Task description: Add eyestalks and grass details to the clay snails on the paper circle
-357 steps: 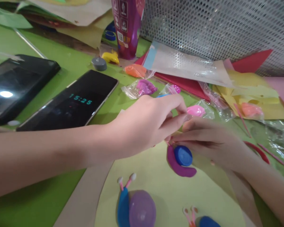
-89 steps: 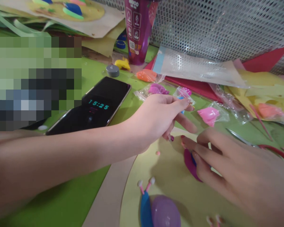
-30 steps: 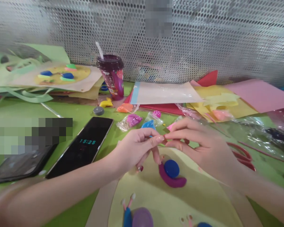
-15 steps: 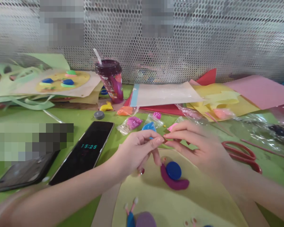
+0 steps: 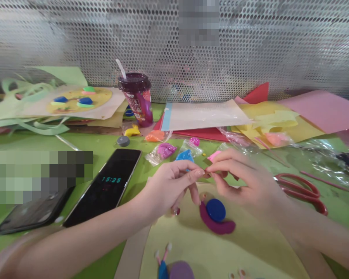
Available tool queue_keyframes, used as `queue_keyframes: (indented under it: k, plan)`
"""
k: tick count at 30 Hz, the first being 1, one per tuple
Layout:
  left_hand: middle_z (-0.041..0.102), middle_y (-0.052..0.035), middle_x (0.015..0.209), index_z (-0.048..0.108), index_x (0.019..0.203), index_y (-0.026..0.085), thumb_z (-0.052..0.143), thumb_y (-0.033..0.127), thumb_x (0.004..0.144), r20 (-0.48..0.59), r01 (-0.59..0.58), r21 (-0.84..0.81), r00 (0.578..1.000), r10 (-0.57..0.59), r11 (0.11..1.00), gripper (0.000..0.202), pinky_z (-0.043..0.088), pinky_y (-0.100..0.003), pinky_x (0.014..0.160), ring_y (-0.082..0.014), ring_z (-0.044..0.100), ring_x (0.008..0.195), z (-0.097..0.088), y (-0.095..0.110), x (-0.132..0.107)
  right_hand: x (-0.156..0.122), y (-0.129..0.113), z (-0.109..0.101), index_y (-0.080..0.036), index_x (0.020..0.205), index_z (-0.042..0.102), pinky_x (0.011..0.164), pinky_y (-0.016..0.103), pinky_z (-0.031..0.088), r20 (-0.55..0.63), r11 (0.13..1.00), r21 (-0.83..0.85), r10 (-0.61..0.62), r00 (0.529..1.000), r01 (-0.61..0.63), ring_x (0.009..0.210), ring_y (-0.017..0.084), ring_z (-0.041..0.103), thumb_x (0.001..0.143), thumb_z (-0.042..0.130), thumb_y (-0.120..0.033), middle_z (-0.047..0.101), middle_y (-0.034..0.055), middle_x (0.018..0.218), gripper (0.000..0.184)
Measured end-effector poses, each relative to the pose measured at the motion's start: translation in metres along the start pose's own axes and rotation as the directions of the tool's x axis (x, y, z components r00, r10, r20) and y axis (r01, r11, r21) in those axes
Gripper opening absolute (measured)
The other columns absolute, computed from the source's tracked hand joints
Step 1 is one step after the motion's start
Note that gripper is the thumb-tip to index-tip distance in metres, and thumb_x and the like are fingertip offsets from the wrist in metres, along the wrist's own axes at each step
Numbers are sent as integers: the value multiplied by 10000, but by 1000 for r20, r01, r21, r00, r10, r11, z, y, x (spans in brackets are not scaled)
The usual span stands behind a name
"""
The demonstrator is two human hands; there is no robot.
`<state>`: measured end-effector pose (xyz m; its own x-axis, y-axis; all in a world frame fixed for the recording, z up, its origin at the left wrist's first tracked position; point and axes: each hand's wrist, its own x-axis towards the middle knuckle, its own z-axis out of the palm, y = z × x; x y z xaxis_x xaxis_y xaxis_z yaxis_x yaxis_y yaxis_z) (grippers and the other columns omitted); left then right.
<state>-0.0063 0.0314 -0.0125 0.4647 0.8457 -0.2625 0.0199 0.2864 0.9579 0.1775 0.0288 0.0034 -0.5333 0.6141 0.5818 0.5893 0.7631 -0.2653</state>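
Observation:
My left hand (image 5: 174,184) and my right hand (image 5: 244,178) meet fingertip to fingertip above the far edge of a yellow paper sheet (image 5: 192,240). The left thumb and forefinger are pinched together; whatever sits between them is too small to name. My right thumb and fingers close at the same spot, their hold likewise hidden. Below them on the sheet, a curved purple clay strip (image 5: 216,223) cups a blue disc (image 5: 215,210). Nearer me lie a lilac round piece (image 5: 182,270) and a blue clay piece (image 5: 163,269) with two white-tipped stalks.
Two phones (image 5: 104,186) lie at left. Bagged clay, including a blue packet (image 5: 184,155) and a purple packet (image 5: 165,150), lies beyond my hands. A lidded cup (image 5: 136,99) with a straw stands behind. Red-handled scissors (image 5: 302,190) rest right; coloured papers (image 5: 203,116) line the perforated metal panel (image 5: 163,50).
My right thumb has shifted slightly lower and away from its fingertips, while both hands stay together. The whole view has slid a little to the right.

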Motion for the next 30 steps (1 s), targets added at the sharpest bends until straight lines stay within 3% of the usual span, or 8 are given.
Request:
queue_keyframes:
  k: [7,14,22,30]
  plan:
    - [608,51,491,594,817,190,528,398,834,-3,-11,28,1000,11,1000,219,302,-101,239,-16,314,224,0,0,0,3,-2,-1,-192,839,552,600,235,495,11,1000,-17,-3,1000,3,742,121,590,815,516,-120,587,41,869,84]
    - [614,59,499,594,806,199,519,389,844,-5,-24,57,1000,24,998,208,289,-98,250,-12,327,232,-1,1,-1,0,-2,1,-186,885,562,602,241,503,7,1000,-6,2,1000,-2,779,134,597,808,499,-97,588,46,892,134]
    - [609,58,500,595,819,199,515,383,843,-17,-13,57,1000,14,998,202,313,-120,248,-22,320,234,-1,0,0,2,-3,-1,-203,861,565,507,198,487,20,996,77,48,999,-49,620,76,555,827,541,-145,583,27,906,72]
    - [618,47,514,625,856,197,534,401,825,-28,-19,70,999,21,997,225,303,-125,253,-22,329,240,-1,0,-1,2,-2,0,-202,911,596,572,218,516,15,999,35,22,1000,-22,739,112,597,838,547,-159,596,42,899,98]
